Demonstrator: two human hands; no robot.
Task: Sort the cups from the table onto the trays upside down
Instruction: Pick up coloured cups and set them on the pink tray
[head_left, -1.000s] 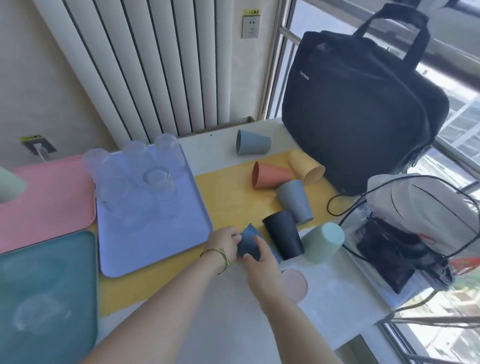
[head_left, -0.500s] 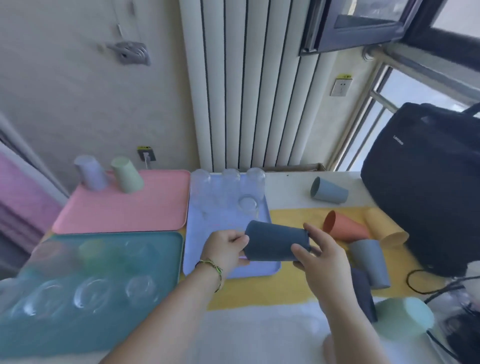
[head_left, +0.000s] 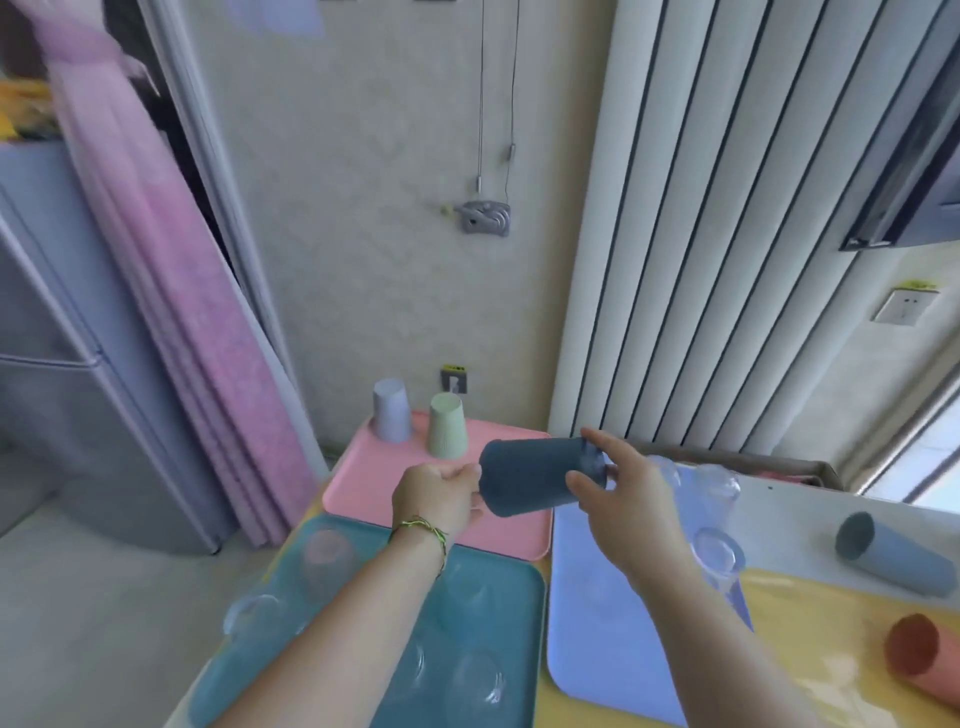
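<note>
The teal tray (head_left: 535, 639) and blue tray (head_left: 587, 623) carry clear cups (head_left: 719, 553). The pink tray (head_left: 363, 488) carries an inverted lilac cup (head_left: 390, 410) and green cup (head_left: 447, 426) at its far edge. The left hand (head_left: 436, 499) and right hand (head_left: 618, 483) grip the dark cup (head_left: 535, 475), sideways, above it. A grey cup (head_left: 893, 558) and an orange cup (head_left: 919, 660) lie unsorted on the worktop (head_left: 810, 649), right.

Up comes the dark blue cup (head_left: 540, 475) off the yellow mat (head_left: 810, 623), away from the black cup it lay beside. Now it's in the air on its side, left hand (head_left: 439, 499) at one end, right hand (head_left: 628, 488) at the other, carried left over the pink tray (head_left: 363, 488).
</note>
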